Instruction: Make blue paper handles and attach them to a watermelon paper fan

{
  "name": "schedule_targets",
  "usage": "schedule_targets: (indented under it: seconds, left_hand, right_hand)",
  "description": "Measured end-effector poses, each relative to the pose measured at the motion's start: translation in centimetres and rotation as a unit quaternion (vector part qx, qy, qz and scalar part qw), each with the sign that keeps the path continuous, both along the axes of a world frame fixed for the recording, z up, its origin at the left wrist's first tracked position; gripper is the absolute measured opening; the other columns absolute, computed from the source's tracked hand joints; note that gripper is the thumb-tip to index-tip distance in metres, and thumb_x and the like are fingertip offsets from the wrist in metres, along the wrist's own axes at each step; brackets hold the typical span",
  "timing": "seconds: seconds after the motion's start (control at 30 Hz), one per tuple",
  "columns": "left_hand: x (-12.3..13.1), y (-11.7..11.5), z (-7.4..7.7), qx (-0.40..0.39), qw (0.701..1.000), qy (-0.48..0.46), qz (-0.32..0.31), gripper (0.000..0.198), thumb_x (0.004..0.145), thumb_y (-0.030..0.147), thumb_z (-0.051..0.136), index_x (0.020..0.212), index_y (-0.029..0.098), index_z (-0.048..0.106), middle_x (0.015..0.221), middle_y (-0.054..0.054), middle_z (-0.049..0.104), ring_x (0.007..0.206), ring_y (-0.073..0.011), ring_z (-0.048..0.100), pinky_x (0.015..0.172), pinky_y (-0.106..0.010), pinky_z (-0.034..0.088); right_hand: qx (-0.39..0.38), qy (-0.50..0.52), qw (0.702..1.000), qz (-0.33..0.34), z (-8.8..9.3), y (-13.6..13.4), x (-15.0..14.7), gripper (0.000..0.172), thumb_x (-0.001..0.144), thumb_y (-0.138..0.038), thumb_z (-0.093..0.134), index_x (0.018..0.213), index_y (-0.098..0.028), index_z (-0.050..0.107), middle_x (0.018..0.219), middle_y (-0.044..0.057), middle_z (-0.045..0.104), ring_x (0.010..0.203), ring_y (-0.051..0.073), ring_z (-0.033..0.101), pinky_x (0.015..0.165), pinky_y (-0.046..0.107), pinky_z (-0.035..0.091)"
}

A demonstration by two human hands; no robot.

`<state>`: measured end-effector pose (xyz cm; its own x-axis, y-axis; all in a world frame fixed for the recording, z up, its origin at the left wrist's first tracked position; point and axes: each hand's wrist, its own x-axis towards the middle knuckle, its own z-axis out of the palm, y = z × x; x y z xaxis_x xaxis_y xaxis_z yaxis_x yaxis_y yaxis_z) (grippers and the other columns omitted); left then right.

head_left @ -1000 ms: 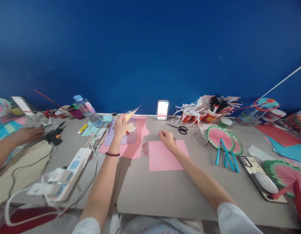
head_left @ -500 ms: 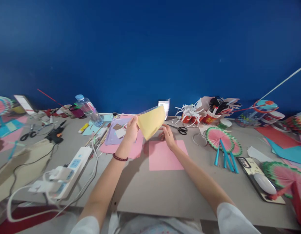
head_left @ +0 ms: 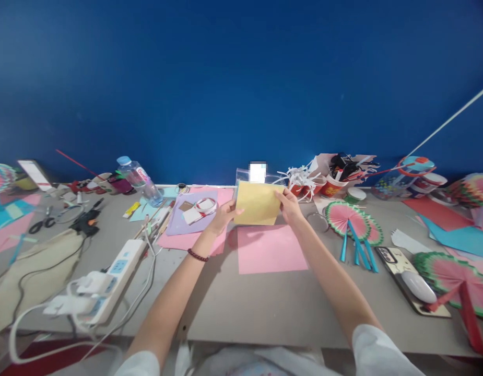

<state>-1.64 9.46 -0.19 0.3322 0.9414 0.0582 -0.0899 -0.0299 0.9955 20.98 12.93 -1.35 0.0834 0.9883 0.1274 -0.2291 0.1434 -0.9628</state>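
Raised over the middle of the desk is a pale yellow sheet of paper (head_left: 257, 203), with a clear plastic sleeve or film (head_left: 241, 174) showing behind its top edge. My left hand (head_left: 226, 213) is closed on its left edge, thumb on the front face. At the right edge my right hand (head_left: 289, 203) pinches the same sheet, its thumb side facing me. Beneath and nearer to me, a pink sheet of paper (head_left: 271, 250) lies flat on the desk, apart from both hands. The fingers behind the yellow sheet are hidden.
A white power strip (head_left: 118, 279) with cables lies left, near a water bottle (head_left: 141, 180) and a glue gun (head_left: 86, 222). Paper cups (head_left: 335, 185) with white strips stand at the back right. Pink paper fans (head_left: 348, 222) and a phone (head_left: 409, 279) under a white mouse lie right.
My right hand has risen from the desk near the scissors and taken hold of the yellow sheet's right edge. The sheet has gone from tilted to nearly level and facing me.
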Motion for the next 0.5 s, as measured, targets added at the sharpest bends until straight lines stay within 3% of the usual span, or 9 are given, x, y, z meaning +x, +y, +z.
schedule_targets:
  seconds: [0.13,0.3,0.4,0.5]
  left_hand:
    - [1.3,-0.6,-1.9,-0.025,0.998,-0.018,-0.056,0.046,0.068,0.033,0.073,0.110,0.015,0.065,0.112,-0.011,0.067,0.103,-0.0266,0.062,0.091,-0.039,0.047]
    - [3.0,-1.6,-4.3,-0.053,0.998,0.033,-0.016,0.051,0.070,0.038,0.071,0.114,0.015,0.062,0.118,-0.012,0.064,0.108,-0.0286,0.059,0.088,-0.041,0.050]
    - [3.7,-1.9,-4.9,-0.002,0.999,0.038,0.023,0.050,0.073,0.038,0.067,0.117,0.015,0.059,0.118,-0.012,0.064,0.106,-0.0280,0.061,0.088,-0.042,0.050]
    - [4.0,-2.1,-5.2,0.079,0.994,0.069,0.031,0.045,0.075,0.034,0.064,0.117,0.017,0.059,0.116,-0.010,0.066,0.106,-0.0266,0.061,0.092,-0.041,0.049]
  right_hand:
    - [0.010,-0.056,0.996,0.067,2.0,-1.4,0.7,0.036,0.067,-0.049,0.068,0.088,-0.021,0.059,0.078,0.002,0.067,0.069,0.018,0.063,0.061,0.028,0.049]
    - [0.067,-0.193,0.972,0.116,4.0,-2.4,1.7,0.032,0.076,-0.042,0.062,0.097,-0.018,0.059,0.085,0.004,0.065,0.074,0.017,0.061,0.067,0.030,0.049]
    - [0.186,-0.301,0.933,0.058,5.5,-2.9,2.4,0.040,0.079,-0.033,0.059,0.116,-0.019,0.052,0.106,0.008,0.061,0.091,0.019,0.059,0.078,0.034,0.048]
    - [0.287,-0.412,0.863,-0.053,7.1,-3.9,2.7,0.040,0.082,-0.028,0.056,0.121,-0.023,0.049,0.115,0.010,0.055,0.103,0.023,0.054,0.088,0.041,0.045]
